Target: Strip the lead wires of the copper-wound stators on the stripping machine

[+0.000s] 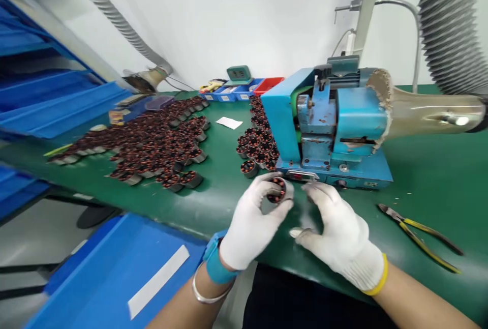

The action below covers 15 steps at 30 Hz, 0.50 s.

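My left hand (253, 217), in a white glove, grips a round metal motor stator (286, 190) with copper windings inside, just in front of the blue machine (324, 120). To its right, my right hand (335, 227), also gloved, is open, with thumb and fingers apart and nothing between them. Several more stators (261, 146) stand beside the machine's left side. A large group of similar stators (152, 141) covers the left part of the green table (221, 156).
Yellow-handled cutters (423, 235) lie at the right. Blue bins (226, 94) and a red bin (268, 85) stand at the back, near a white paper (229, 122). A blue tray (125, 263) sits below the table's front edge; ducts (450, 29) hang above.
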Each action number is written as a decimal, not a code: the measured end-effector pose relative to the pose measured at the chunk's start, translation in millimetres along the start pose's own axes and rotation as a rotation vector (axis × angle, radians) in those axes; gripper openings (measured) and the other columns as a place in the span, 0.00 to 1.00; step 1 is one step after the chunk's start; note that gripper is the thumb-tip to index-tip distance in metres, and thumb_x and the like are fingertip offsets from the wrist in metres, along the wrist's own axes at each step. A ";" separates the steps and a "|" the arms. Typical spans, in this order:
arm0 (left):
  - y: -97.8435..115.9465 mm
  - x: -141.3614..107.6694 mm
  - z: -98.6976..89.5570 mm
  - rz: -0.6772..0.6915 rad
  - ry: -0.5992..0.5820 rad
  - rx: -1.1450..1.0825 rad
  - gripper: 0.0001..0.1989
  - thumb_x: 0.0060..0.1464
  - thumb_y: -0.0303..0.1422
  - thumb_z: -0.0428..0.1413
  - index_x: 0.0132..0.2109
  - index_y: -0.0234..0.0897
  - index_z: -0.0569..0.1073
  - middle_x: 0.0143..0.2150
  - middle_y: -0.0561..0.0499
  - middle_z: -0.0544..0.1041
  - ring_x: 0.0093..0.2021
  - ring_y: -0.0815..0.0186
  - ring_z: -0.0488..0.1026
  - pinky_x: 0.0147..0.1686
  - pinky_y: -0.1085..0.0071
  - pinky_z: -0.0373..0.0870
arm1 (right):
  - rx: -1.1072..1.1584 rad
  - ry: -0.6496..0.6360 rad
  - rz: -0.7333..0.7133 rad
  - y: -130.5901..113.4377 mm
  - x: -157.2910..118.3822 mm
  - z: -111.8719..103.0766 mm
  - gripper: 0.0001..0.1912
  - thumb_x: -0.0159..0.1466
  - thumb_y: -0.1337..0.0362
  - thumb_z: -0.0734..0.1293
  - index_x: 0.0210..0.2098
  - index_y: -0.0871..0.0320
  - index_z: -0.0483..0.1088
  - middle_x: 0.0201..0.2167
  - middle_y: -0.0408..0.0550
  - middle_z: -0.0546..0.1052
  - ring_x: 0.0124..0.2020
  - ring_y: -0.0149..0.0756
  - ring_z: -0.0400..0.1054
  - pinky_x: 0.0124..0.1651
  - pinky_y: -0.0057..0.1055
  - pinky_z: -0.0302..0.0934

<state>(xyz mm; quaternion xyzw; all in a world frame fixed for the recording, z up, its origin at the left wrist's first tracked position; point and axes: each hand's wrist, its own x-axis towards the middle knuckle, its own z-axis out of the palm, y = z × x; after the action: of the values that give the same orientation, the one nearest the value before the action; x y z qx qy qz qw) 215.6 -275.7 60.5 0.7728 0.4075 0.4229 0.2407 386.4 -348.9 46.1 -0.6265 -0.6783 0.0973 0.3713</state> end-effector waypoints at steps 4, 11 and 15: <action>41.3 18.9 48.7 -0.099 -0.055 -0.134 0.19 0.42 0.32 0.65 0.43 0.39 0.70 0.41 0.50 0.76 0.43 0.61 0.76 0.46 0.63 0.73 | 0.123 0.261 0.059 15.9 7.7 -4.6 0.22 0.56 0.62 0.66 0.50 0.56 0.67 0.45 0.51 0.74 0.45 0.45 0.72 0.49 0.39 0.69; 64.1 53.1 89.6 -0.287 -0.203 -0.497 0.25 0.38 0.39 0.68 0.44 0.35 0.73 0.42 0.46 0.80 0.43 0.58 0.78 0.47 0.60 0.75 | 0.370 0.461 0.350 38.1 20.6 -23.4 0.23 0.50 0.61 0.69 0.46 0.58 0.68 0.42 0.52 0.77 0.42 0.45 0.74 0.46 0.40 0.71; 72.5 64.1 88.6 -0.246 -0.211 -0.498 0.21 0.40 0.38 0.68 0.41 0.35 0.76 0.40 0.47 0.81 0.42 0.58 0.78 0.45 0.62 0.74 | 0.567 0.474 0.427 38.3 29.0 -22.5 0.23 0.49 0.61 0.70 0.45 0.55 0.67 0.42 0.50 0.77 0.39 0.43 0.75 0.46 0.40 0.72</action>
<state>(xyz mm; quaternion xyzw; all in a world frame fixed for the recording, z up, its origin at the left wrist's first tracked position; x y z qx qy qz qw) 341.6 -264.7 95.2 0.6744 0.3544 0.3949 0.5134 432.0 -322.2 50.1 -0.6311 -0.3756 0.2080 0.6460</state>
